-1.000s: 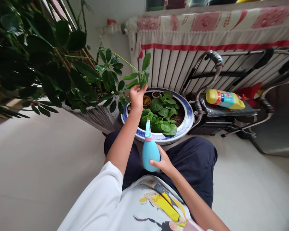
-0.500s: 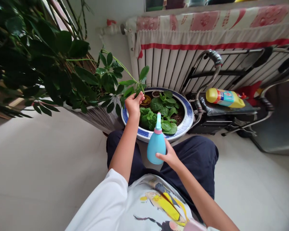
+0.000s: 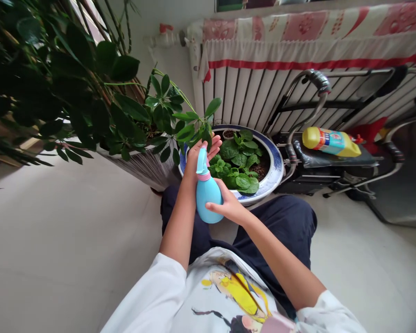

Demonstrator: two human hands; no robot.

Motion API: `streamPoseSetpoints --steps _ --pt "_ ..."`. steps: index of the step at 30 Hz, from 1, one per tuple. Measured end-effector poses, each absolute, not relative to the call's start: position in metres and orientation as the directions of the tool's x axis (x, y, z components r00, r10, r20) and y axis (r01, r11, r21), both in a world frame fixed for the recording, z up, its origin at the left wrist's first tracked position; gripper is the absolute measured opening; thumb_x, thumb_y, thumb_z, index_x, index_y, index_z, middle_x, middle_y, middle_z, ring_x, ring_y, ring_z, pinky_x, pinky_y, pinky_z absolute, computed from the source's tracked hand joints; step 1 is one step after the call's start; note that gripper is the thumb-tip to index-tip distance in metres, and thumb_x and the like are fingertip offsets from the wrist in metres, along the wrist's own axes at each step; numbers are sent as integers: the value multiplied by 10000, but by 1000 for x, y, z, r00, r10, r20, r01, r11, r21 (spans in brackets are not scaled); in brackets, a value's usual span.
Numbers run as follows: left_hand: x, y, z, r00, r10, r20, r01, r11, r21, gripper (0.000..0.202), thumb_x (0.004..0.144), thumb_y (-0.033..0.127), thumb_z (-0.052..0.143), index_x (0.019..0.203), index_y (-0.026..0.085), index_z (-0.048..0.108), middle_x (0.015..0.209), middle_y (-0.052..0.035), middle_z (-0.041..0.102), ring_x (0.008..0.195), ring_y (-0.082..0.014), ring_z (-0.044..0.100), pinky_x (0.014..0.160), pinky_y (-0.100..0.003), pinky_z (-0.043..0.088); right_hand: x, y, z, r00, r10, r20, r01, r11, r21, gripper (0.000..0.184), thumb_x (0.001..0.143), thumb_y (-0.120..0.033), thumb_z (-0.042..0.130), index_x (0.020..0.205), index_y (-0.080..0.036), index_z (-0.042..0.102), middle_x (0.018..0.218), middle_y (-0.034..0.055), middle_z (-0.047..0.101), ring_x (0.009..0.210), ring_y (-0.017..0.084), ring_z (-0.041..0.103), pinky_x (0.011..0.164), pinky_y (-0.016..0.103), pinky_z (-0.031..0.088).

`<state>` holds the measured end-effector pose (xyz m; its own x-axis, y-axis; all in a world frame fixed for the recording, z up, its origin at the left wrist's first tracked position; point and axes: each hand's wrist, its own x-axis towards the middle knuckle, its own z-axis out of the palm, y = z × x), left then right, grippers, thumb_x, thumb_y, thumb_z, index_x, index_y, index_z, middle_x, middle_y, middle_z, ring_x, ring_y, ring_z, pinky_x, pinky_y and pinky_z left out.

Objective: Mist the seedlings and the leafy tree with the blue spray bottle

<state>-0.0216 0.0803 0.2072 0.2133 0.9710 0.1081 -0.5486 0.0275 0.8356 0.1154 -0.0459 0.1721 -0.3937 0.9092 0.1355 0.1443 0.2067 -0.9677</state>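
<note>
A light-blue spray bottle [image 3: 209, 199] with a pink collar is held upright in my right hand [image 3: 229, 203], its fingers wrapped round the body from the right. Beyond its spray head, my left hand [image 3: 192, 155] is open, palm up and fingers stretched out, partly hidden by the bottle top. Green leaves [image 3: 190, 125] of a branch hang just above my left fingers; whether they touch, I cannot tell. Below and to the right of that hand, low leafy plants [image 3: 244, 159] grow in a large blue-and-white pot [image 3: 276, 162].
Tall leafy foliage [image 3: 72, 78] fills the upper left. A white radiator [image 3: 242, 92] with a red-edged cloth [image 3: 291, 39] stands behind the pot. On the right, a metal-framed walker [image 3: 321, 88] stands near a yellow bottle [image 3: 333, 142] lying on its side.
My right hand has brought the spray bottle left and slightly up, in front of my left hand. My left fingers have gone from a pinch at the leaf to spread out, palm up.
</note>
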Motion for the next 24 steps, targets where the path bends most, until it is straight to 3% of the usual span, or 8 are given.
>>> streamPoseSetpoints --steps 8,14,18,24 --pt "-23 70 213 60 991 117 -528 -68 847 228 916 266 531 1080 216 681 1201 -61 698 1298 -231 561 1083 -384 443 98 -34 181 -203 976 74 302 134 -944 552 731 -592 678 1105 -216 525 945 32 668 842 229 627 729 333 491" --pt "-11 58 214 74 987 141 -531 -80 844 237 883 227 543 1077 207 677 1164 -63 715 1250 -236 600 1079 -378 453 98 -23 193 -250 964 90 247 154 -957 629 759 -487 698 1255 -230 409 1019 45 672 873 219 646 805 368 482" --pt "-3 51 214 75 987 143 -510 -86 856 286 871 229 555 1138 215 656 1215 -68 694 1322 -249 539 1120 -393 414 93 -19 199 -218 935 281 180 322 -930 714 760 -369 698 1357 -219 338 1227 108 583 1059 234 583 888 374 479" --pt "4 50 213 18 993 117 -517 -91 851 363 878 146 471 1189 221 643 1211 -45 705 1316 -216 545 1104 -353 435 88 -16 196 -145 920 363 303 390 -869 311 767 -271 593 1069 -209 549 985 61 604 928 240 570 856 390 486"
